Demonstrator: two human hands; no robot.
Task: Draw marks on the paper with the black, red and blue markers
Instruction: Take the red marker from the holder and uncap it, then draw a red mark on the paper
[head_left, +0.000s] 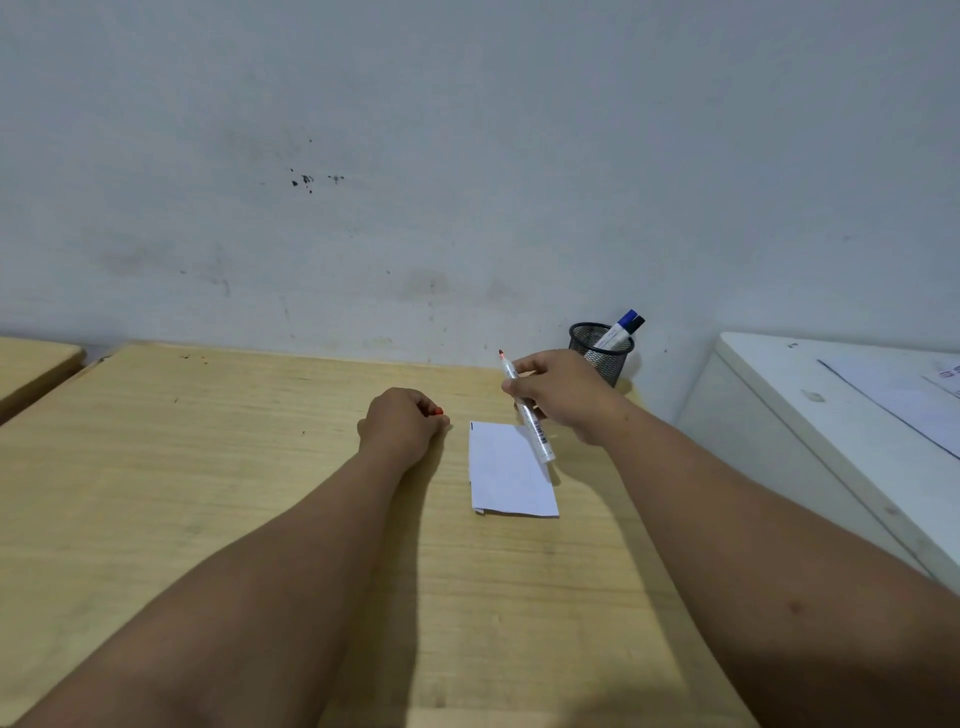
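A small white paper (511, 470) lies on the wooden table (208, 467), with a short black mark at its top left corner. Above the paper's far right part, my right hand (563, 397) holds the uncapped red marker (535, 428), its red tip pointing up and away. My left hand (402, 423) rests on the table left of the paper, fingers curled around the red cap (438, 411), of which only the end shows. The blue marker (621, 327) and the black marker (638, 323) stand in a black mesh pen cup (602, 353) behind my right hand.
A grey wall rises just behind the table's far edge. A white cabinet (831, 441) with a sheet on top stands close on the right. Another wooden table's corner (31, 369) shows at far left.
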